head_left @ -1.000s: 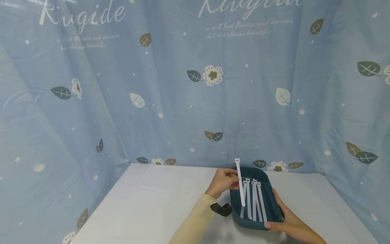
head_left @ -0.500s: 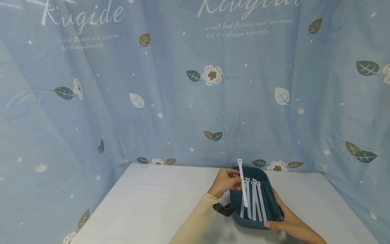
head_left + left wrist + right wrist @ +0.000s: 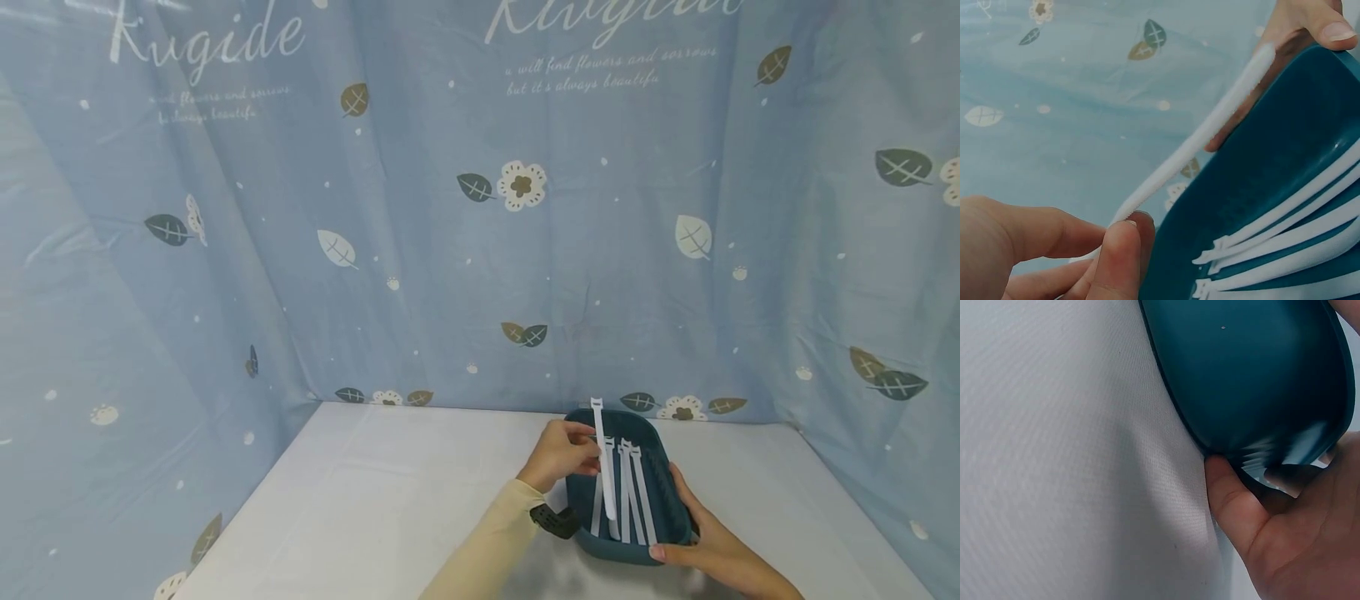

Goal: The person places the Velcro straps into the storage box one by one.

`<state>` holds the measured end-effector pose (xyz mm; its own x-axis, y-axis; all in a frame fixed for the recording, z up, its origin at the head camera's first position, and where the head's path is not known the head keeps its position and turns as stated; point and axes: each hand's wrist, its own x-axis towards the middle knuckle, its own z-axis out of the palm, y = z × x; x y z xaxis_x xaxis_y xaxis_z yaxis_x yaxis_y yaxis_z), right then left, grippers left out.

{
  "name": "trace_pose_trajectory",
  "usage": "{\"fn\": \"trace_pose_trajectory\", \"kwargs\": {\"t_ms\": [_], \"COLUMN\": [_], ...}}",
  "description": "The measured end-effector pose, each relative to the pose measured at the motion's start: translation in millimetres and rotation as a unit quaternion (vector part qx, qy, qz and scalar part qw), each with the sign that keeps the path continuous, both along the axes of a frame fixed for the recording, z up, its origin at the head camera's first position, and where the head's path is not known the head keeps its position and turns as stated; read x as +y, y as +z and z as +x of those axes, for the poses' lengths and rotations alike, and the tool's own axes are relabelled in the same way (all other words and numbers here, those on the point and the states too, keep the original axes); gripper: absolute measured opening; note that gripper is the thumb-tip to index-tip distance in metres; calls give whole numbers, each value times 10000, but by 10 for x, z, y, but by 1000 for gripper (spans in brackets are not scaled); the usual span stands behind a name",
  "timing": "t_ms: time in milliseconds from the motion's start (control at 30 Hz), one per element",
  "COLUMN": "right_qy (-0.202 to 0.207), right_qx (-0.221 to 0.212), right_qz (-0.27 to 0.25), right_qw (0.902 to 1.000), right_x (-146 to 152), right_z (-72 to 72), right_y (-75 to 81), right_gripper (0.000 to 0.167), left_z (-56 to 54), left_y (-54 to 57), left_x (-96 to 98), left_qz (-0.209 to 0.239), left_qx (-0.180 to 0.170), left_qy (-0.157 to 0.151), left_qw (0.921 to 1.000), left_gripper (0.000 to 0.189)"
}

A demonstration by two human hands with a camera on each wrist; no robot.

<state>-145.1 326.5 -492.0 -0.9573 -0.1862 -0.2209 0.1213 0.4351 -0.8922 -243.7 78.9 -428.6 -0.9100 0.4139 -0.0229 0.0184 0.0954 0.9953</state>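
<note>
A white hook-and-loop cable tie (image 3: 607, 487) is pinched between the thumb and fingers of my left hand (image 3: 558, 456), above the left side of a dark teal tray (image 3: 670, 500). Its slotted head points up and away. In the left wrist view the tie (image 3: 1200, 134) looks fuzzy and sticks out past the fingertips. Several more white ties (image 3: 627, 492) lie lengthwise in the tray, heads toward the far end. My right hand (image 3: 716, 546) grips the tray's near right corner, thumb on the rim, the other fingers along the outer side and partly hidden.
The tray stands on a white-covered table (image 3: 405, 492), right of the middle. A blue curtain (image 3: 420, 208) with leaf and flower prints closes off the back and both sides. A black band (image 3: 555, 521) is worn at the left wrist, over a pale yellow sleeve.
My left hand has moved a little to the right and down with the cable tie, farther over the tray. The right hand and the tray have hardly moved.
</note>
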Motion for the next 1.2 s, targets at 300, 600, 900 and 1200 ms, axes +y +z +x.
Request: {"fn": "trace_pose_trajectory", "kwargs": {"t_ms": [300, 600, 900, 1200], "right_qy": [-23, 26, -6, -131], "right_qx": [-35, -44, -106, -184], "right_qz": [-93, -112, -32, 69], "right_qw": [9999, 9999, 9999, 9997], "right_x": [-11, -5, 1, -6], "right_z": [17, 27, -10, -15], "right_y": [15, 24, 16, 24], "right_gripper": [122, 120, 121, 122], "left_z": [49, 76, 114, 132], "left_y": [-29, -57, -70, -98], "left_x": [32, 54, 42, 49], "left_qz": [-103, -229, -364, -484], "left_qx": [107, 225, 315, 349], "left_qy": [-3, -4, -27, -38], "left_qw": [9999, 9995, 9988, 9982], "left_gripper": [30, 31, 33, 33]}}
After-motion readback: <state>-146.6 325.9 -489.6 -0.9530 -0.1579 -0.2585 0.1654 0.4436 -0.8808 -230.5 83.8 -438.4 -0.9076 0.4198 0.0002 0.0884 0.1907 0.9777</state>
